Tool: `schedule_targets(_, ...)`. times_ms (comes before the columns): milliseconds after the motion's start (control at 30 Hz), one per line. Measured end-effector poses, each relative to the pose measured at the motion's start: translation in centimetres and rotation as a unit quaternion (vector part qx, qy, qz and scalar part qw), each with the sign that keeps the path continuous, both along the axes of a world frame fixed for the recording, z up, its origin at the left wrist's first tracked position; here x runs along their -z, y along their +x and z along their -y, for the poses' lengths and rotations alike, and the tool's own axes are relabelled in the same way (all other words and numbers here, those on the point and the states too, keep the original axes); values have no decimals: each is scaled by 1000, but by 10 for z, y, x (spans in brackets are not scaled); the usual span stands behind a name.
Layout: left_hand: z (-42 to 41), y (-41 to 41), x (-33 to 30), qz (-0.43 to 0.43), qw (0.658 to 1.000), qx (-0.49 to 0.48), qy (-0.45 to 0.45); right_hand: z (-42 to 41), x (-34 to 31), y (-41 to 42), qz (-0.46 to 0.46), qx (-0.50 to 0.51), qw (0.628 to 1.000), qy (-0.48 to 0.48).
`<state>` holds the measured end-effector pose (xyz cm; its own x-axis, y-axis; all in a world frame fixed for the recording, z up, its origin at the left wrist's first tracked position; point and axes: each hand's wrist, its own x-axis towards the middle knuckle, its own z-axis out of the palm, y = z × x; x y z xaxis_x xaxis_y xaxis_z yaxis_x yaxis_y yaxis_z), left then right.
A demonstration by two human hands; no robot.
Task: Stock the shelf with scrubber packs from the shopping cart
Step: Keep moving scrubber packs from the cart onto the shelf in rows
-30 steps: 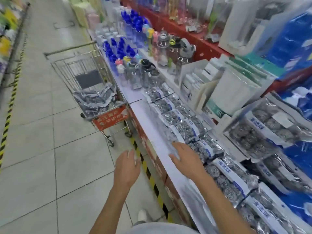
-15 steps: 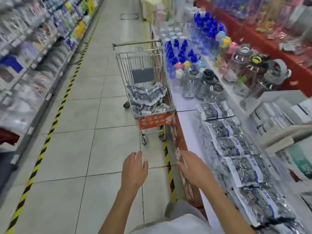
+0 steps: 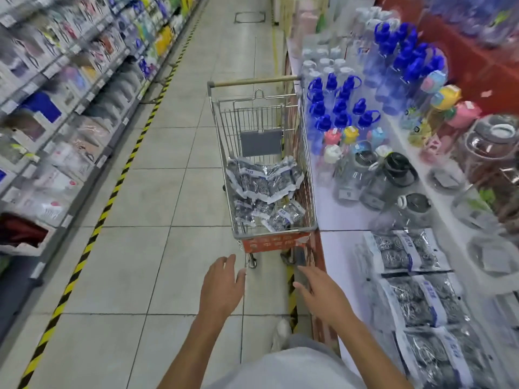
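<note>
A heap of scrubber packs (image 3: 264, 189) is held in the wire shopping cart (image 3: 307, 175), which is parked tight against the front edge of the white shelf (image 3: 341, 245); more packs are laid in a row (image 3: 415, 293) on the shelf just nearer than the cart, and water bottles (image 3: 339, 108) are stood on it beside the cart. Nearer than the cart, the left hand (image 3: 222, 287) and right hand (image 3: 323, 293) are held out with fingers relaxed, nothing grasped. Bare tiled floor (image 3: 157, 192) is left open on the cart's left.
</note>
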<state>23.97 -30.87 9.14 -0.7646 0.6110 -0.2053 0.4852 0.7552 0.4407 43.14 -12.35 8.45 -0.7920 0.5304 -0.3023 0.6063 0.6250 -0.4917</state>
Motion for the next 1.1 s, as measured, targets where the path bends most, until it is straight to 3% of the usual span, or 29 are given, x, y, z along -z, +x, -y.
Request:
schedule_targets(400, -125, -118, 29, 108, 993, -36, -35, -168, 1, -184, 16, -6, 1000, -18)
schedule_targets(800, -228, -276, 78, 200, 978, -3, -56, -219, 43, -290, 148, 36, 985, -78)
schedule_targets(1100, -342, -382, 151, 250, 966, -35, -64, -308, 112, -397, 140, 82, 976, -146)
